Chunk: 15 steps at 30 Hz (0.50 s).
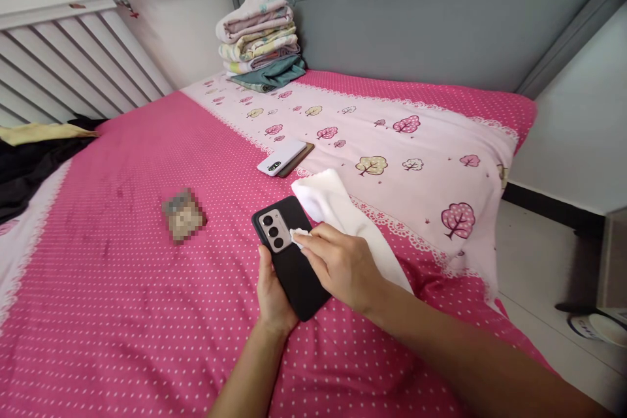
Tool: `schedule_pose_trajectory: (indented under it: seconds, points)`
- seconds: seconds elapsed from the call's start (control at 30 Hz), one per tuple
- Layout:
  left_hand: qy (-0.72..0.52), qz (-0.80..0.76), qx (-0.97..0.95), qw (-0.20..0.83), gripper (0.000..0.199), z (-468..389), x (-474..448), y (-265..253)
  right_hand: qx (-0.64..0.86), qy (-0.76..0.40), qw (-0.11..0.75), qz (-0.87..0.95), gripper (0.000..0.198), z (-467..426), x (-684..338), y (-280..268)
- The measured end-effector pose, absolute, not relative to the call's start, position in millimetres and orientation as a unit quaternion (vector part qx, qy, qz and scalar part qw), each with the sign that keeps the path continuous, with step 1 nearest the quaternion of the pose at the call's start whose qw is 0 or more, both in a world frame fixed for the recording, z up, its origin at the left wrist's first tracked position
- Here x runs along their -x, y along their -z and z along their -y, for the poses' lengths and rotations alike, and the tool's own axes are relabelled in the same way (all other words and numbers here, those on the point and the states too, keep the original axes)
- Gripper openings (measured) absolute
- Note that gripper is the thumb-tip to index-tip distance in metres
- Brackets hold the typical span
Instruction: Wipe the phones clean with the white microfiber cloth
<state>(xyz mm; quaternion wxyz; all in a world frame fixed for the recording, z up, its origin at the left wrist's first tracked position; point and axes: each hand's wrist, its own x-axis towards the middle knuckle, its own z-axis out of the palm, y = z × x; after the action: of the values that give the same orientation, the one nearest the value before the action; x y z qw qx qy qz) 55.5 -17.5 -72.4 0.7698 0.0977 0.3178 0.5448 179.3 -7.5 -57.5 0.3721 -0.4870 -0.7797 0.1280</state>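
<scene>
A black smartphone [300,281] rests tilted in my left hand [275,294], its back with the silver three-lens camera block turned up. The thumb lies along the phone's left edge, and the other fingers are hidden beneath it. My right hand [345,264] pinches a small white wipe [298,235] against the phone's back, beside the camera block. Whether it is paper or cloth I cannot tell. Just past the phone, a larger white cloth [326,194] is spread on the bed and runs under my right forearm.
Two more phones, one white [281,158] and one brownish [298,160], overlap on the pink bedspread [122,287]. A blurred square object [184,215] lies left. Folded blankets [259,39] are stacked against the grey headboard [416,19]. Dark clothing [29,166] lies at the left edge; a white tub [600,328] stands right.
</scene>
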Motion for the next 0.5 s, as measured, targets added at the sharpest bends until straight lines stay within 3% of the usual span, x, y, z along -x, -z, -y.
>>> schedule_pose_trajectory:
  seconds: [0.5]
  points:
    - [-0.562,-0.316,-0.073,0.761,0.059,15.6,-58.7,66.8,0.366,-0.111,0.368,0.848,0.028,11.6,-173.7,67.1]
